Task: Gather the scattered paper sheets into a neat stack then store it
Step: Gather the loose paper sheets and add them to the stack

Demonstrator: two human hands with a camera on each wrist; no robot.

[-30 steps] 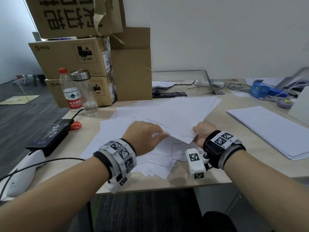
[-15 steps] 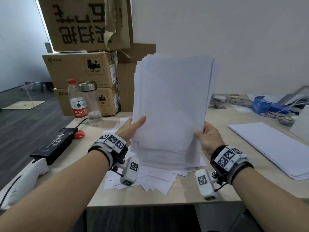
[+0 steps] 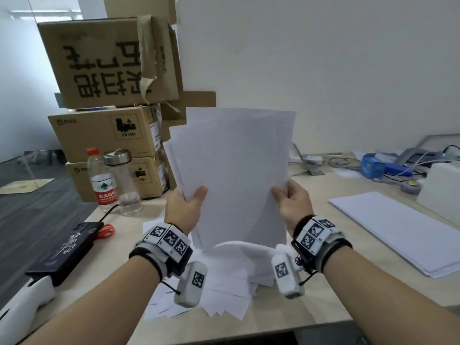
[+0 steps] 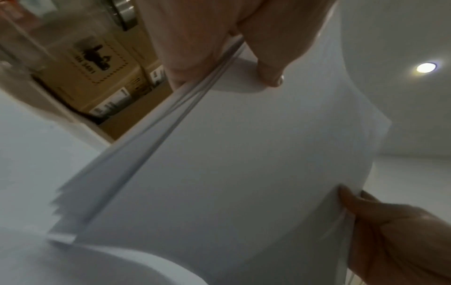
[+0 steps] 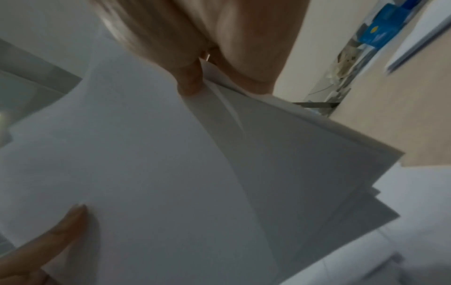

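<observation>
I hold a bundle of white paper sheets (image 3: 234,170) upright above the desk, its edges fanned and uneven. My left hand (image 3: 186,205) grips its left edge, thumb on the front. My right hand (image 3: 290,202) pinches the right edge. In the left wrist view the thumb presses the sheets (image 4: 244,154) against the fingers. In the right wrist view the sheets (image 5: 171,164) splay apart below my thumb. More loose sheets (image 3: 224,282) lie scattered on the desk beneath the bundle.
Stacked cardboard boxes (image 3: 107,135) stand at the back left, with a water bottle (image 3: 103,185) and a glass flask (image 3: 124,183) before them. A black device (image 3: 67,247) lies at left. A flat paper stack (image 3: 403,232) sits at right, cables and blue items (image 3: 388,165) behind.
Both hands gathered the sheets off the desk and stood them upright. Since half a second ago the bundle has risen clear of the pile, and my left thumb has closed onto its front.
</observation>
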